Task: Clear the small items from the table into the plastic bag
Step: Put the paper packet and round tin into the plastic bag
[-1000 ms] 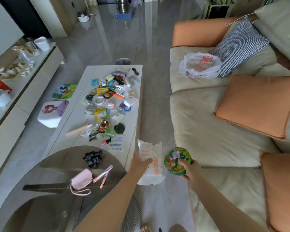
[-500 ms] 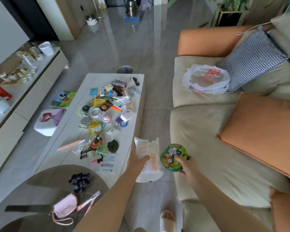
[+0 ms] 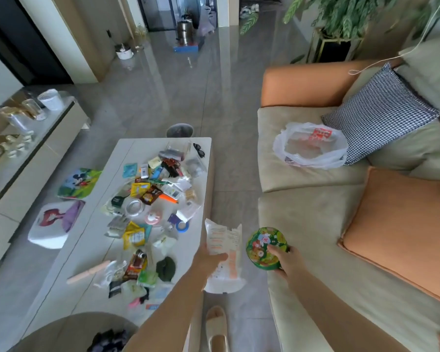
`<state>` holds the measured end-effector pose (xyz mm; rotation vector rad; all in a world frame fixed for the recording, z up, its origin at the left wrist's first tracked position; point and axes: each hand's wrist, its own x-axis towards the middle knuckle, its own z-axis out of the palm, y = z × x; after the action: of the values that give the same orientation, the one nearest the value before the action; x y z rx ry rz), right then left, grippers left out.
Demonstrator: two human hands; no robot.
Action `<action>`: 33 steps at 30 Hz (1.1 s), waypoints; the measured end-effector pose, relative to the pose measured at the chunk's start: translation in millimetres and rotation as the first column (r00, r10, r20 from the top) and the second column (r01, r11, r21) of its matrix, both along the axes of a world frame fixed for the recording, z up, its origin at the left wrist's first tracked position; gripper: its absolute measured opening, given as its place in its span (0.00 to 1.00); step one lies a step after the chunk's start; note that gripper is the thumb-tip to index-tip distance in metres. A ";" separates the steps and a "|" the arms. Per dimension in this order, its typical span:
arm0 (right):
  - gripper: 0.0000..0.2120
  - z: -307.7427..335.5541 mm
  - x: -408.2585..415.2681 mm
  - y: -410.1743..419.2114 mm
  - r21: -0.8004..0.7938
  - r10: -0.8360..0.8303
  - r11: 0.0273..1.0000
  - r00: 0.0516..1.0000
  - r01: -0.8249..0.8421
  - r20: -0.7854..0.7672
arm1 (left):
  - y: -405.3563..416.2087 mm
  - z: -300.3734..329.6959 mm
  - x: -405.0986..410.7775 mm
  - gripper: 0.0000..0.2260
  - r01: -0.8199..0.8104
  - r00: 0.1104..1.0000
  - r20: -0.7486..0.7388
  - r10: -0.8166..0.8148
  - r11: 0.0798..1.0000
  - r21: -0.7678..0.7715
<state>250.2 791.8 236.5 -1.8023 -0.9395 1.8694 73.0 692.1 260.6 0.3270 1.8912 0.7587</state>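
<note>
— While the low cabinet (image 3: 23, 158) runs along the far left, what lies next to it?

— Two cartoon mats (image 3: 59, 219) on the floor, then the white tabletop (image 3: 87, 270). Its small items (image 3: 153, 217) heap toward the right edge, leaving a bare strip down its left side.

— And the aisle?

— A strip of open floor (image 3: 234, 179) runs between the tabletop's right edge and the sofa (image 3: 302, 217). Both hands hang over its near end. The left hand (image 3: 208, 257) has its grip pinching a white packet (image 3: 224, 252), thumb on the front. Just right of it, the right hand (image 3: 287, 257) curls its grip round a green round tin (image 3: 263, 246) at the sofa's front edge.

— The plastic bag (image 3: 310, 146)?

— Far right, mouth open, on the far sofa seat beside a checked cushion (image 3: 381, 110), well apart from both hands.
</note>
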 end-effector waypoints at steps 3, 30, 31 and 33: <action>0.16 2.7 -27.1 22.4 -0.003 -0.051 0.999 0.999 0.051 0.017 | 25.2 -4.5 -34.4 0.16 -0.011 0.997 0.071 0.010 1.000 0.015; 0.17 -10.3 -126.8 281.6 -0.078 -0.256 0.964 0.967 0.255 -0.006 | 317.4 -6.7 -149.9 0.17 -0.014 0.992 0.125 0.009 0.999 0.036; 0.17 -11.1 -128.5 290.8 -0.072 -0.259 0.963 0.966 0.258 -0.003 | 327.6 -7.0 -151.9 0.17 -0.011 0.991 0.133 0.005 0.999 0.047; 0.17 -14.2 -132.4 310.5 -0.063 -0.268 0.961 0.963 0.267 0.003 | 350.9 -8.8 -156.7 0.17 -0.008 0.988 0.154 -0.002 0.998 0.063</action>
<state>117.9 1102.3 222.3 -1.8551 -0.6040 1.7497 -83.7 1043.0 251.8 0.2963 1.7258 0.8237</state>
